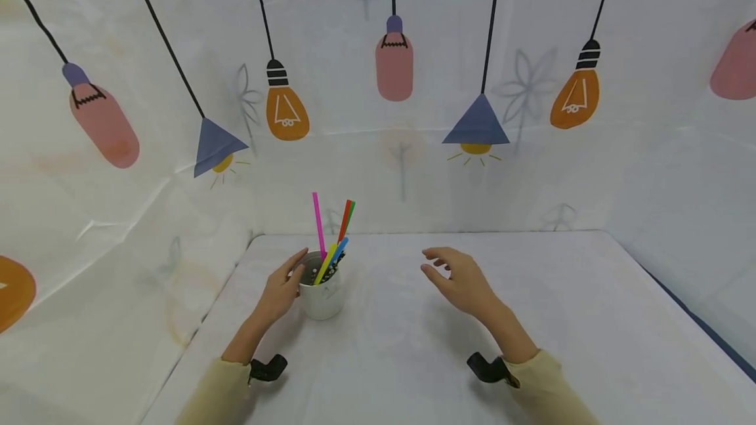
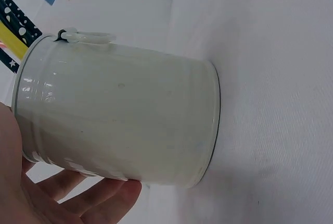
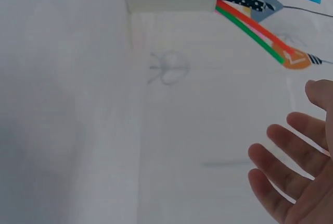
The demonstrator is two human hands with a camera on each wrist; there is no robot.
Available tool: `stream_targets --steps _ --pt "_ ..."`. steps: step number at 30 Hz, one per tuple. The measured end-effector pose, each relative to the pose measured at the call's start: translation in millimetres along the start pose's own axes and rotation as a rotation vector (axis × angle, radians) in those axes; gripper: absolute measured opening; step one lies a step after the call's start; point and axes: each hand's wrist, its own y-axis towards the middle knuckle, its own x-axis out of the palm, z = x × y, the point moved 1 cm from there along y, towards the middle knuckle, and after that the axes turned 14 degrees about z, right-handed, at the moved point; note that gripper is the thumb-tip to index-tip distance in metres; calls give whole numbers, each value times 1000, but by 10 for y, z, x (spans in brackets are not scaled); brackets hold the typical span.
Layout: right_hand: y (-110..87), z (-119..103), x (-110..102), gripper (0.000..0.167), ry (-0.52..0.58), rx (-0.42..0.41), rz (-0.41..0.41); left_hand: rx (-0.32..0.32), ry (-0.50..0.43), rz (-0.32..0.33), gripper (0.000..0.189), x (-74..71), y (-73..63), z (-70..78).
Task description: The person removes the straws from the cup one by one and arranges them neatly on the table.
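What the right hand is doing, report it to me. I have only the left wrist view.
Observer: In the head view, the right hand holds nothing.
Operator: Good. Now name one colour from the contents that my picture misses.
Observer: A blue straw sticks up out of the white cup.
Operator: Now give me its place, since I see it only close up.
Observer: The cup is on the left half of the table, as the head camera sees it.
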Motion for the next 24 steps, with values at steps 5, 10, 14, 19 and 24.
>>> stream_targets --steps 5,10,14,19,24 --pt "95 -199 154 24 95 -91 57 -4 -1 35 47 16 -2 17" --pt "189 -414 305 20 201 -137 106 6 -20 77 47 55 14 -5" --pt "259 -584 402 21 270 -121 103 3 -40 103 47 88 9 -7" --pt "336 -733 522 26 312 -53 83 9 -44 128 47 117 -2 0" --pt "342 -794 664 32 368 51 22 14 -39 141 47 134 -15 -20"
